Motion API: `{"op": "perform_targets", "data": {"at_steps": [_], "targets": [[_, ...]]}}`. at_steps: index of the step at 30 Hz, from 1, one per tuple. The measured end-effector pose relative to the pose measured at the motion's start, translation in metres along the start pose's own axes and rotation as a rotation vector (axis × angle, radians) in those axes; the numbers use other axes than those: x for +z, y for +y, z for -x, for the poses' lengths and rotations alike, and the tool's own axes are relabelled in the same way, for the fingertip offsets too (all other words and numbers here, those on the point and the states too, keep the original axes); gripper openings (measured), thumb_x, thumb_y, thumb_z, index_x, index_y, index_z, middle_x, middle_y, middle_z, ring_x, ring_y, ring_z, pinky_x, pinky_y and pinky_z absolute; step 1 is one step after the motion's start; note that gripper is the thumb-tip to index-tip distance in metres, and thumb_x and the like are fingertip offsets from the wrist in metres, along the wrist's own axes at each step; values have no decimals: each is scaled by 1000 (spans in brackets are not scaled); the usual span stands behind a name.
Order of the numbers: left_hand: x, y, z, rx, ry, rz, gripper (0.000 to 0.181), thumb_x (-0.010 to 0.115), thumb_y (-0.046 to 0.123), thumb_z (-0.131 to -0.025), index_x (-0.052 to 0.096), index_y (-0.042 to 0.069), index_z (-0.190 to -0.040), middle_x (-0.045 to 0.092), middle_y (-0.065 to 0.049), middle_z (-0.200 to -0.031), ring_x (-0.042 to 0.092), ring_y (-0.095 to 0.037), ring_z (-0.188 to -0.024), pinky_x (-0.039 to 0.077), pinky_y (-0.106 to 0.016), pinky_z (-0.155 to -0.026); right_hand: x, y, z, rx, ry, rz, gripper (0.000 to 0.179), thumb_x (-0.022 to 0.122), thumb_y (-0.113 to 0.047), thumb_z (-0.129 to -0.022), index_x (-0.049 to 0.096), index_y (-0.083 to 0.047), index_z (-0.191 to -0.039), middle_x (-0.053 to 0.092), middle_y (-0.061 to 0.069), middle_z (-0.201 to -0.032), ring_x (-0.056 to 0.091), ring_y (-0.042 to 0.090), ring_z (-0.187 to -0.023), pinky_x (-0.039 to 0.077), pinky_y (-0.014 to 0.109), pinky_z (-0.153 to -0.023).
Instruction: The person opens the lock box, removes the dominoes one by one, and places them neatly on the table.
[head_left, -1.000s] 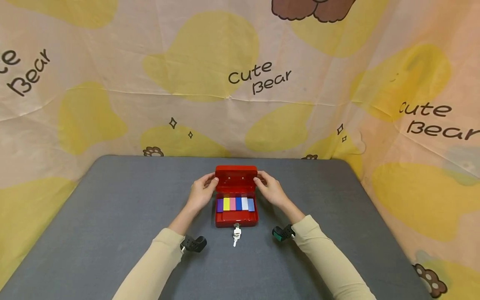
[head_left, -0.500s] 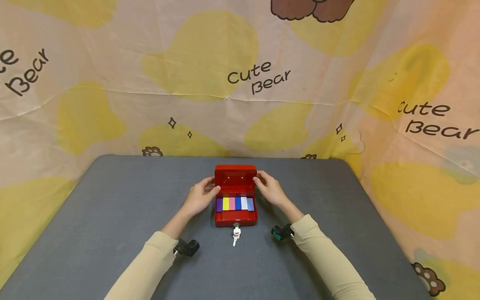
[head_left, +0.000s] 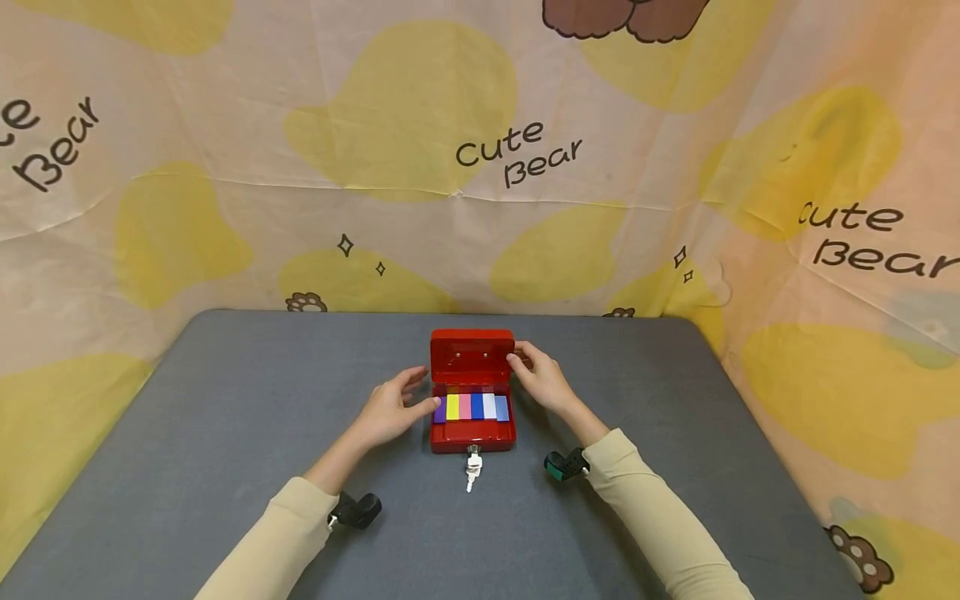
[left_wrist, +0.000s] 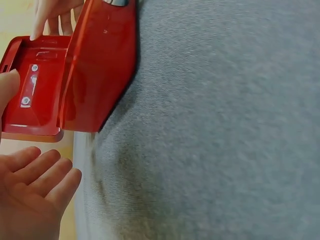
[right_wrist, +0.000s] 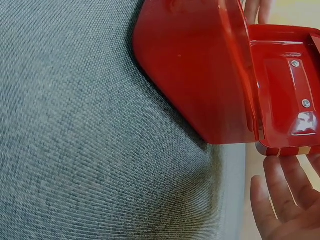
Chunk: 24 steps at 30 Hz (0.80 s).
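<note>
A red metal cash box (head_left: pixel 473 437) stands with its lid (head_left: pixel 472 354) raised. Inside lies a row of several coloured blocks (head_left: pixel 471 407), from purple through yellow, pink, blue and white to light blue. Keys (head_left: pixel 473 471) hang from the lock at its front. My right hand (head_left: pixel 543 383) holds the lid by its right edge, thumb in front and fingers behind. Off the box's left side is my left hand (head_left: pixel 386 412), fingers spread, its thumb overlapping the purple block's edge in the head view. The left wrist view shows those fingers (left_wrist: pixel 42 175) apart from the lid.
The box stands toward the back of a grey cloth-covered table (head_left: pixel 247 417). Behind and beside it hangs a printed curtain (head_left: pixel 420 117) with yellow patches and lettering. A black wrist camera is strapped on each sleeve.
My left hand has let go of the lid's left edge and moved down and to the left. The right hand stays at the lid, which remains raised.
</note>
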<state>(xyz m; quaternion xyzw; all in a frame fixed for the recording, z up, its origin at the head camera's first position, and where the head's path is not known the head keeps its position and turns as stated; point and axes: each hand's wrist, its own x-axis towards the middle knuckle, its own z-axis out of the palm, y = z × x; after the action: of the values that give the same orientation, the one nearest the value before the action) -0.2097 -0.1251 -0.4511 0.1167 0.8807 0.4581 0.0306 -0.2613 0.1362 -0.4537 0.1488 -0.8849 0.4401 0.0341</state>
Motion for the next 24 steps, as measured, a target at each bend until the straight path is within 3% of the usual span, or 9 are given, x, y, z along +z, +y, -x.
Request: {"op": "perform_targets", "data": {"at_steps": [9,17,24], "targets": [[6,-4,11,7,-69,-31,78,74,33,-66,37,10,-131,43,-6,-130,43,-26,-116,39,-39,-92,1,1,0,-6,8,-4,29,50,-27,-88,52,-12,-113,60,5,-103,58,18,-91,48,34,-80],[13,-9,16,10,-79,-106,87,75,42,-60,36,16,-132,42,-6,-130,42,-25,-116,41,-43,-89,0,0,2,-1,1,-5,30,50,-26,-88,51,-12,-114,59,5,-106,58,19,-92,48,34,-80],[17,-10,17,13,-81,-122,91,77,41,-58,34,17,-134,42,-6,-130,39,-24,-117,39,-47,-90,0,0,2,8,-10,-3,31,50,-28,-88,51,-13,-115,59,5,-106,58,18,-92,48,34,-80]]}}
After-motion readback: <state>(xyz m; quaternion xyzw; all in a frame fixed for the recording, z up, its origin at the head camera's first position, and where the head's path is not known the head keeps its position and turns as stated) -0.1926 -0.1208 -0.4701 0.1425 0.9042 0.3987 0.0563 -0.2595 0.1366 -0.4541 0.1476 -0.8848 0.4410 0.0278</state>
